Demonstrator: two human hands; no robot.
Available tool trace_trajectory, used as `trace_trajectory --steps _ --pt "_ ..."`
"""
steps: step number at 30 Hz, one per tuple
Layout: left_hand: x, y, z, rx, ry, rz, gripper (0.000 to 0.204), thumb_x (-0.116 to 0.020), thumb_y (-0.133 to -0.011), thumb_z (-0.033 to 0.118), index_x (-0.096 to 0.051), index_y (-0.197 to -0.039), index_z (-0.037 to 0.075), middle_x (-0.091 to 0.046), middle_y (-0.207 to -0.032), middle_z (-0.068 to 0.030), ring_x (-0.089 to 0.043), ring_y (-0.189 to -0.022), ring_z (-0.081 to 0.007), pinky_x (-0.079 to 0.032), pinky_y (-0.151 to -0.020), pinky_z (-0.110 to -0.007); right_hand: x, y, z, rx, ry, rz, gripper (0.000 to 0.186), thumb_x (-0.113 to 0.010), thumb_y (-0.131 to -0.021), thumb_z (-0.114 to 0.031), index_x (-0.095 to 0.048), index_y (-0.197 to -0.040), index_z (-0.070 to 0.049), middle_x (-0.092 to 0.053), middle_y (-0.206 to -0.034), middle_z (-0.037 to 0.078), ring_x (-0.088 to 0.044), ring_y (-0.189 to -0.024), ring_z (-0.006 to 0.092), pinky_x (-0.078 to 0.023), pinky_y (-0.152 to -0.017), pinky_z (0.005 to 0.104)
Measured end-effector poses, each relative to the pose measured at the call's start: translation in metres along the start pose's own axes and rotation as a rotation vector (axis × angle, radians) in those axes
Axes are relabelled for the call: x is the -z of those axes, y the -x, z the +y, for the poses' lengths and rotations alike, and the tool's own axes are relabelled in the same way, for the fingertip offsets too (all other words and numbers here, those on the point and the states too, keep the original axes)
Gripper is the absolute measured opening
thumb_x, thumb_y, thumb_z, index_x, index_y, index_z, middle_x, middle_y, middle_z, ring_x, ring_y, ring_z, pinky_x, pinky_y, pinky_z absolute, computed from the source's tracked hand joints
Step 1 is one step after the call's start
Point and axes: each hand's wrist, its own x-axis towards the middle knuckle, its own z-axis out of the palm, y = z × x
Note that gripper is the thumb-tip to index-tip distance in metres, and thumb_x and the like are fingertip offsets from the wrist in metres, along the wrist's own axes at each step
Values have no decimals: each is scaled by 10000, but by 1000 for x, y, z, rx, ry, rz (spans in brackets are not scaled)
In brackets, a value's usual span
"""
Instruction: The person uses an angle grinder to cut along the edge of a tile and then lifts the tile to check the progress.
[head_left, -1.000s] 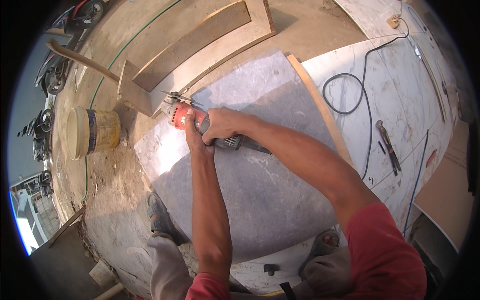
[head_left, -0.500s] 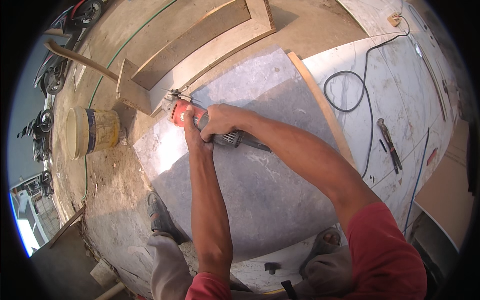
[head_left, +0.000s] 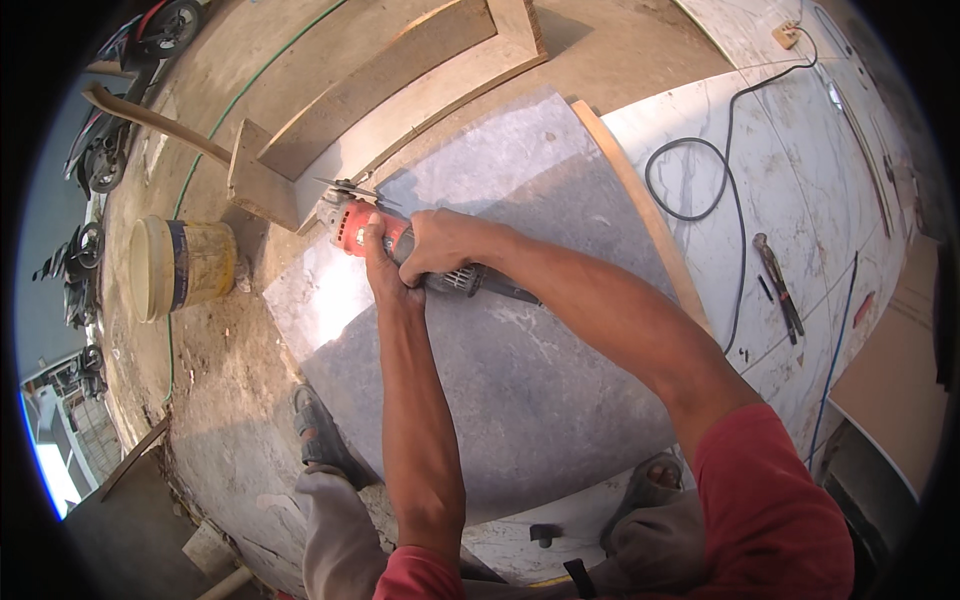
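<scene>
Both my hands grip a red and black angle grinder (head_left: 353,228) over the far left part of a large grey tile (head_left: 500,390). My left hand (head_left: 385,265) is wrapped round its red front part, thumb on top. Behind it, my right hand (head_left: 445,243) closes on the black body. The grinder's thin disc (head_left: 362,191) points away from me, near the tile's far left edge; whether it touches the tile I cannot tell. Some of the grinder's body is hidden by my hands. A wooden strip (head_left: 640,205) shows along the tile's right edge.
A wooden frame (head_left: 385,100) lies beyond the tile. To the left stand a dirty white bucket (head_left: 205,265) and a green hose (head_left: 245,92). On white marbled tiles at right are a black cable (head_left: 735,190) and pincers (head_left: 778,285). My sandalled feet flank the grey tile.
The grinder and both hands have shifted very slightly to the left. My grip on it is the same, and the surroundings show only a small shift of the view.
</scene>
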Motion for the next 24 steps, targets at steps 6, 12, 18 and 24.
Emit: trace_trajectory --steps 6,12,18,24 --pt "5 -6 0 -5 74 18 340 -704 -888 342 -526 -1065 111 -620 -866 -35 -643 -735 -165 -550 -667 -335 8 2 -7 26 -7 -89 556 -761 -564 -317 -666 -891 123 -692 -818 260 -685 -720 312 -537 -637 375" --pt "5 -9 3 20 63 -17 330 -705 -886 340 -524 -1045 114 -612 -854 -29 -635 -718 -162 -542 -650 -331 9 3 -9 3 -37 -73 490 -755 -566 -306 -683 -829 101 -687 -776 234 -667 -675 287 -518 -606 367" --pt "1 -11 3 19 49 24 313 -703 -886 328 -522 -1029 118 -606 -842 -27 -629 -704 -159 -536 -642 -328 11 1 -10 -15 -73 -119 404 -746 -573 -288 -685 -728 80 -676 -714 197 -645 -623 263 -503 -585 362" --pt "6 -18 3 50 59 -6 296 -707 -877 319 -531 -1012 123 -608 -820 -23 -627 -696 -157 -532 -639 -331 12 0 -11 -8 -78 -120 387 -743 -574 -286 -688 -721 69 -673 -702 184 -638 -606 253 -495 -572 352"
